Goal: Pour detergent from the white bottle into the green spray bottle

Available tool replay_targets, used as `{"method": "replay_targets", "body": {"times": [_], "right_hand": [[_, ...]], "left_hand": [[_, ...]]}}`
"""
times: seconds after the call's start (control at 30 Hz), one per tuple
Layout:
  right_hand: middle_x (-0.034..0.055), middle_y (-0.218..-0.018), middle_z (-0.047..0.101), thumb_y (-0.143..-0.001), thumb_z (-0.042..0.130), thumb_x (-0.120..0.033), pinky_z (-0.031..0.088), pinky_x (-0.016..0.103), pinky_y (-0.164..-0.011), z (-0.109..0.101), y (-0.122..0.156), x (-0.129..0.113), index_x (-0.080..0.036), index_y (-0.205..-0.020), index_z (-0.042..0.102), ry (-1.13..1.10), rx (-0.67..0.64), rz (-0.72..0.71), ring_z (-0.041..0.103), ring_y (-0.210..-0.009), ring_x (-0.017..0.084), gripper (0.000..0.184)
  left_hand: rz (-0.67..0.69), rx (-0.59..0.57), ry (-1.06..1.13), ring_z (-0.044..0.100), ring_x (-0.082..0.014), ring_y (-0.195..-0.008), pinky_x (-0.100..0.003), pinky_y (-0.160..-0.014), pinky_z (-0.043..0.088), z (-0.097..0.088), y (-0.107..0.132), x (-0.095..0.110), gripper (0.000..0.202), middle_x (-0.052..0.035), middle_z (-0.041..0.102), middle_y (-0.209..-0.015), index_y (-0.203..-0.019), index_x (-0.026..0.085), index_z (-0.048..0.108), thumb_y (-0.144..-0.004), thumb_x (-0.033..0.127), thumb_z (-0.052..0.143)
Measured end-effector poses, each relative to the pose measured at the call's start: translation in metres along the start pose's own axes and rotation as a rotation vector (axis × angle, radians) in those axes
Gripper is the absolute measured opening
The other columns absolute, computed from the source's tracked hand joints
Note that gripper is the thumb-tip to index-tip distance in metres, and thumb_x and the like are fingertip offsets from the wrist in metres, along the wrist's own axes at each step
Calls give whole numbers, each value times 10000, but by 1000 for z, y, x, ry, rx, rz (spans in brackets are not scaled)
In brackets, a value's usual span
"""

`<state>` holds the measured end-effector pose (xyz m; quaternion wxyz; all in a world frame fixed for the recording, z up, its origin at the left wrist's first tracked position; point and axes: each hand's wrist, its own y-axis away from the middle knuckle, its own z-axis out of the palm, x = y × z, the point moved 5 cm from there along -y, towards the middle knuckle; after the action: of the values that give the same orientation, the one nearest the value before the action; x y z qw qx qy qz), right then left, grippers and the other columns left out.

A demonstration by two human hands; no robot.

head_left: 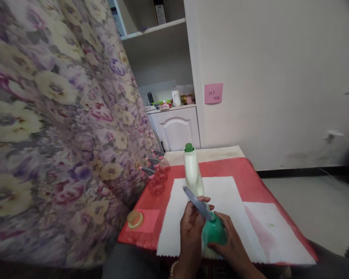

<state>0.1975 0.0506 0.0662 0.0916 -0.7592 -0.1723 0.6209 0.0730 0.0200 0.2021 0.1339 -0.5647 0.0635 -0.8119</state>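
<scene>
A small green spray bottle [213, 232] with a grey trigger head [196, 203] stands near the front of a white sheet [221, 190] on a red table cover [250, 170]. My right hand [232, 244] wraps round the green body. My left hand [192, 226] is closed on the grey trigger head at the bottle's neck. Just behind them stands a tall white bottle [193, 172] with a green cap, upright and apart from both hands.
Three pink spray bottles [157, 174] stand at the table's left edge beside a flowered curtain [61, 128]. A round yellowish lid [135, 219] lies on a pink note at the front left. A white cabinet [177, 128] with jars on top stands behind.
</scene>
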Motion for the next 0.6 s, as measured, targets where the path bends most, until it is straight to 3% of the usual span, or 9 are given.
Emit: {"method": "replay_targets", "body": {"times": [0.13,0.27,0.37,0.47,0.53,0.6], "right_hand": [[96,-1306,527,-662,755,-307,370,483,-1092,1,1,2,-239,-1308,456,5,-11,50,477,-1263,331,715],[88,-1323,537,-647,752,-274,362,494,-1101,1,2,2,-253,-1318,463,-6,-19,99,466,-1284,338,731],[93,-1333,537,-660,750,-284,352,488,-1111,0,3,1,-249,-1329,459,-12,-25,98,462,-1291,333,730],[95,-1349,530,-654,754,-283,348,483,-1115,0,4,3,-244,-1344,451,-5,-27,98,454,-1303,334,754],[93,-1362,522,-652,754,-280,343,480,-1122,0,5,5,-242,-1357,440,-1,-30,100,449,-1312,332,773],[90,-1374,516,-656,753,-275,339,476,-1129,1,5,5,-242,-1365,431,-1,-35,105,448,-1318,327,780]], "left_hand": [[150,34,-43,652,-217,-904,-325,-777,539,-8,-2,36,334,-74,663,-1127,-1097,239,647,-807,400,680],[363,206,-117,652,-194,-928,-334,-839,533,-32,-5,80,338,-65,661,-1136,-1124,234,618,-821,376,670],[450,253,-306,637,-202,-1014,-354,-901,517,-52,-10,91,353,-64,651,-1168,-1182,238,584,-860,378,621],[386,173,-761,581,-245,-1142,-406,-990,462,-74,-23,67,278,-87,643,-1184,-1133,222,605,-894,359,564],[352,105,-1032,557,-257,-1170,-436,-1033,426,-90,-31,39,283,-108,635,-1190,-1146,202,582,-916,348,506],[229,-47,-1352,552,-244,-1173,-417,-1011,440,-105,-38,5,299,-114,616,-1235,-1202,203,534,-945,292,411]]}}
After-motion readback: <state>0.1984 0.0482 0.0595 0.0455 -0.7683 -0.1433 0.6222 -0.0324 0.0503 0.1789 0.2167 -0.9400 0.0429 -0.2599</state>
